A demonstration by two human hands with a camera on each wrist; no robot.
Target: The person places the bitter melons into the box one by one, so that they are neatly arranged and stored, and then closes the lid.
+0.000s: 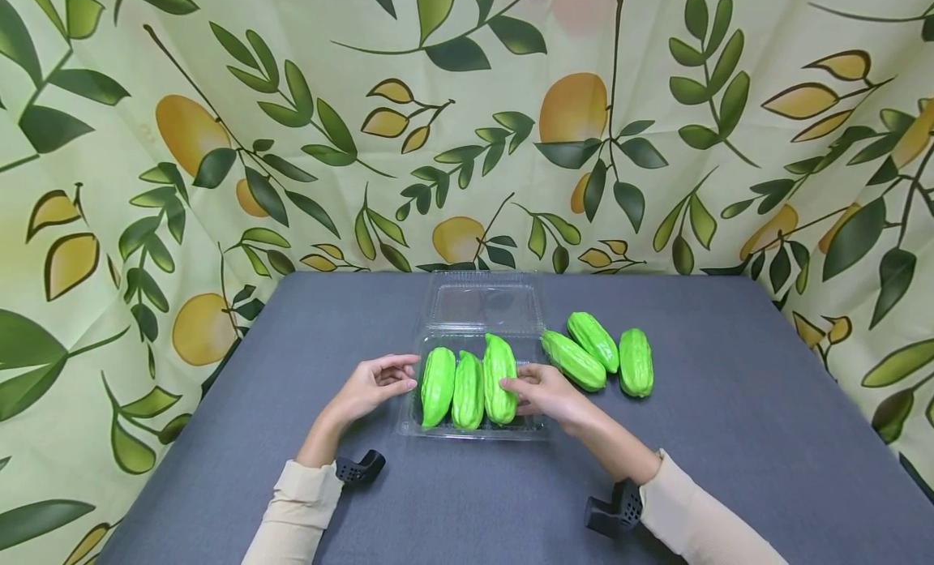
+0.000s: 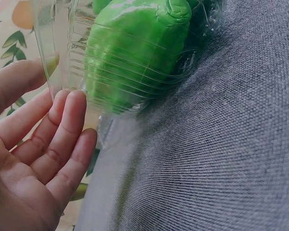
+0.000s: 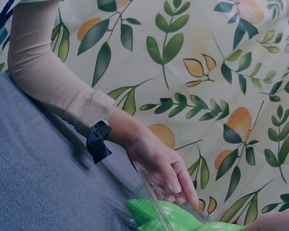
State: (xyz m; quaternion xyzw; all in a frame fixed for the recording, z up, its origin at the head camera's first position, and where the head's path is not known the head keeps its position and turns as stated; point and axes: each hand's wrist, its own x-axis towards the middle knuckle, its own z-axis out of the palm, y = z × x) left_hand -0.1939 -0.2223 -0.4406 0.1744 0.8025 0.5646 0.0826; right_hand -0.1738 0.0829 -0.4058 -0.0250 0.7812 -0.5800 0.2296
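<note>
A clear plastic clamshell box (image 1: 477,434) lies with its lid (image 1: 485,306) folded back. Three bright green bitter melons stand side by side in it: a left one (image 1: 438,387), a middle one (image 1: 468,391) and a right one (image 1: 499,378). My right hand (image 1: 546,396) holds the right melon by its side, thumb on top and fingers partly hidden behind it. By the box's left edge is my left hand (image 1: 379,383), its fingers loosely bent. In the left wrist view these fingers (image 2: 70,115) are close against the clear wall; whether they touch it is unclear.
Right of the box lie three more bitter melons: one slanting beside it (image 1: 574,361), one behind (image 1: 593,341) and one farther right (image 1: 636,362). The grey cloth-covered table (image 1: 467,500) ends at a leaf-and-fruit patterned curtain (image 1: 467,127).
</note>
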